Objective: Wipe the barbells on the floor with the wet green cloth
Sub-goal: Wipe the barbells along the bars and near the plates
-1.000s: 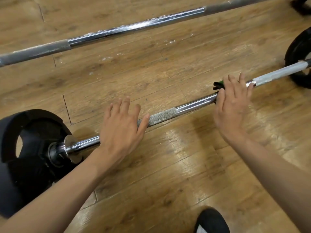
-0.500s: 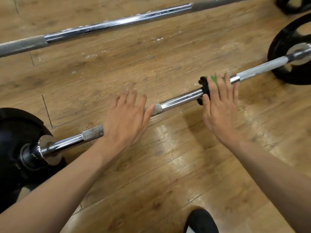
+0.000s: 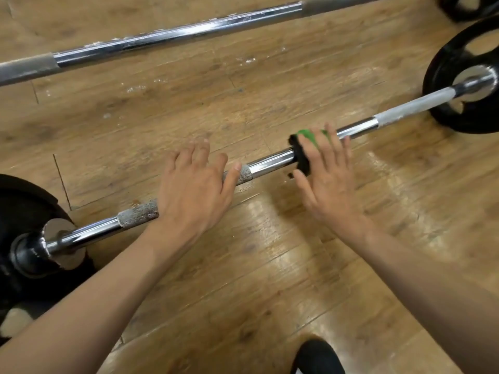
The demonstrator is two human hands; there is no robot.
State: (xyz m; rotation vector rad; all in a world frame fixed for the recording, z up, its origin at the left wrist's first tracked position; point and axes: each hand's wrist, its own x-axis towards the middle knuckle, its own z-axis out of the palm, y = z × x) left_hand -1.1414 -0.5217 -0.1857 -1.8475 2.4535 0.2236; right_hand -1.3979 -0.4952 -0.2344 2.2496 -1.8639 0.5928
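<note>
Green cloth [image 3: 307, 136], dark edge showing, draped over chrome shaft of near barbell [image 3: 270, 163] mid-length, pinned under right hand [image 3: 326, 182]: fingers straight, spread, pressing flat, not gripping; likely lets cloth rub while bar rolls. Left hand [image 3: 194, 190] flat on knurled section, fingers extended, probably steadying or rolling bar. Second barbell [image 3: 175, 33] lies beyond on wooden floor [image 3: 243, 279], apart.

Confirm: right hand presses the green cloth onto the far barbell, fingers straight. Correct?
Wrong bar. In the head view the right hand presses the green cloth onto the near barbell, not the far barbell. Its fingers are straight, as stated.
</note>
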